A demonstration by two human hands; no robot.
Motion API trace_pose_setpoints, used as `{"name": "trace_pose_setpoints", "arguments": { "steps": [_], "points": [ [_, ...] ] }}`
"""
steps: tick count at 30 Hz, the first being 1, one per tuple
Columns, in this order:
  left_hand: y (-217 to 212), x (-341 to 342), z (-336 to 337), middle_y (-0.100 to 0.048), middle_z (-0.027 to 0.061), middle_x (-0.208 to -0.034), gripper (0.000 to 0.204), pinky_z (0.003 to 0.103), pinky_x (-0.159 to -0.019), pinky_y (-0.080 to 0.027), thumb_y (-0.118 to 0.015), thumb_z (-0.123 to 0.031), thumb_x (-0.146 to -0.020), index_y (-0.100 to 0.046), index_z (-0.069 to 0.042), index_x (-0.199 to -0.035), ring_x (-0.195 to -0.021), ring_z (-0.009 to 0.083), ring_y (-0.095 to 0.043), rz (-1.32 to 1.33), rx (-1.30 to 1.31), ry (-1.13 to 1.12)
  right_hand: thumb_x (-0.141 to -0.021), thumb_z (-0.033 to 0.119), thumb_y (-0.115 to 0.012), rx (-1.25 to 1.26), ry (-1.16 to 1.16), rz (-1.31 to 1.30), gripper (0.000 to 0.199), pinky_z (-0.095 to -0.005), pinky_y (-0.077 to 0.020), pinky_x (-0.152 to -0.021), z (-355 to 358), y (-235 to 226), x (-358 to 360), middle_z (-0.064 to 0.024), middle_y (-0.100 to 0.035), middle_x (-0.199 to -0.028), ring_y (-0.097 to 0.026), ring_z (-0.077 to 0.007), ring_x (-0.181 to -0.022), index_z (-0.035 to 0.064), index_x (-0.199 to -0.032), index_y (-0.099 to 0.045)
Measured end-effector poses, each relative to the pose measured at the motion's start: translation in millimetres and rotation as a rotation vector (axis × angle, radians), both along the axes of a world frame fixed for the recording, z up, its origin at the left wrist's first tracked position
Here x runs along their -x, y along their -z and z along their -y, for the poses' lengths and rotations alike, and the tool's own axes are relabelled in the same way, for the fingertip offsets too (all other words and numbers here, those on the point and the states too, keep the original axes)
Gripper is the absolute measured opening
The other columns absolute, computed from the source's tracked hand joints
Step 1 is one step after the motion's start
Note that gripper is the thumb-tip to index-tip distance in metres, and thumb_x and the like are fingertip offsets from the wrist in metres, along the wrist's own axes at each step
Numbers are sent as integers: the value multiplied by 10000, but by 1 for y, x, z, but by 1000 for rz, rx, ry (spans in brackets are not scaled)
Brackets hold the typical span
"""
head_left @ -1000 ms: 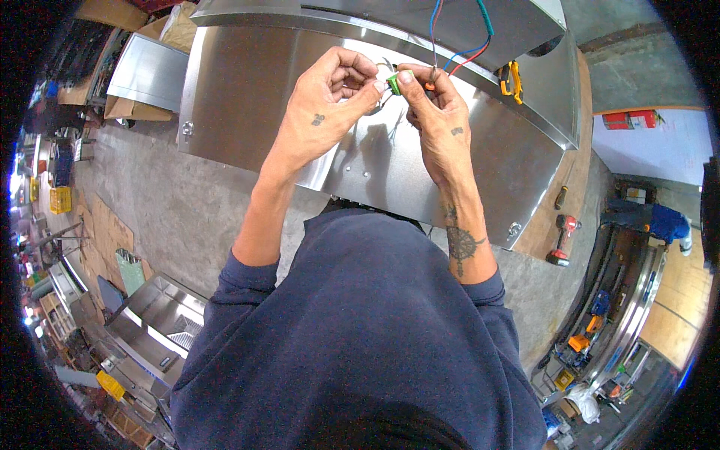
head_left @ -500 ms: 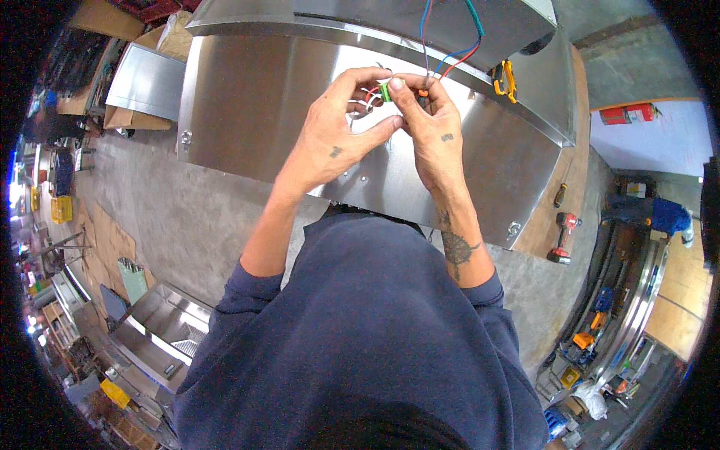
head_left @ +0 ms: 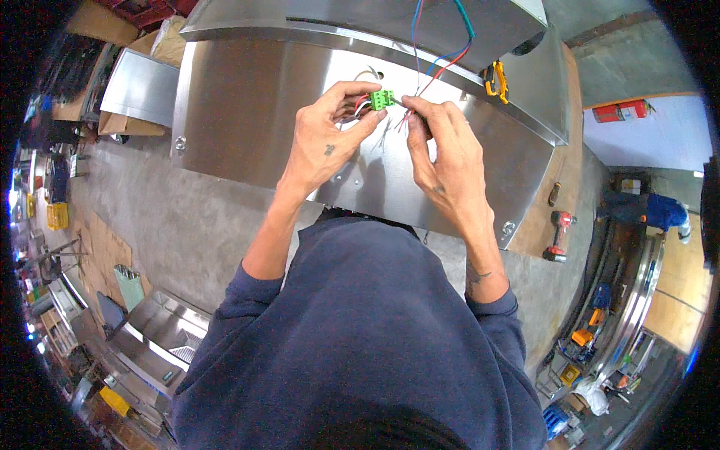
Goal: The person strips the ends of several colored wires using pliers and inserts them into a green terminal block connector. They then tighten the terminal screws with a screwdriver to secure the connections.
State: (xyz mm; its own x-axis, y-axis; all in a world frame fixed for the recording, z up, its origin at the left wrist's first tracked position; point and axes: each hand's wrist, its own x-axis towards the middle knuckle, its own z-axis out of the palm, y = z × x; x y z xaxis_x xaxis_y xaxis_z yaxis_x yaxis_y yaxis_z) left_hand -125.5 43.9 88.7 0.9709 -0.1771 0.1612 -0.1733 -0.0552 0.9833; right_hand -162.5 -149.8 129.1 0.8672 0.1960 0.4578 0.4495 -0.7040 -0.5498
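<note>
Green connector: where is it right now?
Head view, upper middle: the green connector is held by the left hand, with the right hand just to its right.

Dark navy top point(head_left: 345, 322), sleeves point(head_left: 255, 283) leaving forearms point(head_left: 274, 236) bare, dark tattoos point(head_left: 328, 150) on left hand point(head_left: 321, 135), right hand point(head_left: 454, 165) and right forearm point(head_left: 480, 236)
</note>
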Motion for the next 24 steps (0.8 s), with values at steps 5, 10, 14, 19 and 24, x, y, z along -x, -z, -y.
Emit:
{"name": "trace_pose_setpoints", "arguments": {
  "steps": [5, 10, 14, 19, 24],
  "points": [
    [-3, 1, 2, -739, 108, -1235, 369, 318, -1029, -568, -802, -54, -942, -689, 16, -1286, -1123, 168, -710, 91, -77, 16, -948, 49, -689, 74, 22, 20, 296, -452, -504, -733, 1, 3, 0, -136, -544, -901, -604, -322, -837, 68, -1242, -660],
    [-7, 2, 1, -749, 101, -1212, 364, 319, -1023, -569, -801, -64, -944, -698, 3, -1286, -1112, 161, -713, 109, -101, 18, -950, 55, -684, 55, 11, 15, 287, -454, -503, -735, 1, 4, 2, -136, -545, -903, -602, -324, -840, 65, -1236, -659],
    [-6, 1, 1, -751, 99, -1204, 365, 317, -1015, -570, -802, -64, -942, -698, 5, -1285, -1102, 160, -716, 133, -85, 23, -959, 33, -675, 55, 18, 38, 289, -408, -502, -731, 0, 3, 1, -118, -564, -881, -610, -276, -795, 68, -1247, -674],
    [-9, 2, 2, -771, 91, -1161, 344, 312, -970, -580, -806, -61, -931, -726, -17, -1263, -1078, 152, -728, 163, -184, -2, -939, 30, -688, 119, 32, 49, 312, -413, -511, -738, 1, 1, 3, -115, -561, -903, -604, -277, -816, 76, -1247, -682],
    [-12, 3, 2, -791, 101, -1122, 327, 316, -922, -593, -799, -58, -925, -746, -40, -1247, -1033, 164, -756, 273, -277, -9, -877, 63, -731, 320, 8, 59, 387, -431, -532, -743, 6, -13, 7, -116, -558, -963, -598, -304, -909, 79, -1259, -677]
  ]
}}
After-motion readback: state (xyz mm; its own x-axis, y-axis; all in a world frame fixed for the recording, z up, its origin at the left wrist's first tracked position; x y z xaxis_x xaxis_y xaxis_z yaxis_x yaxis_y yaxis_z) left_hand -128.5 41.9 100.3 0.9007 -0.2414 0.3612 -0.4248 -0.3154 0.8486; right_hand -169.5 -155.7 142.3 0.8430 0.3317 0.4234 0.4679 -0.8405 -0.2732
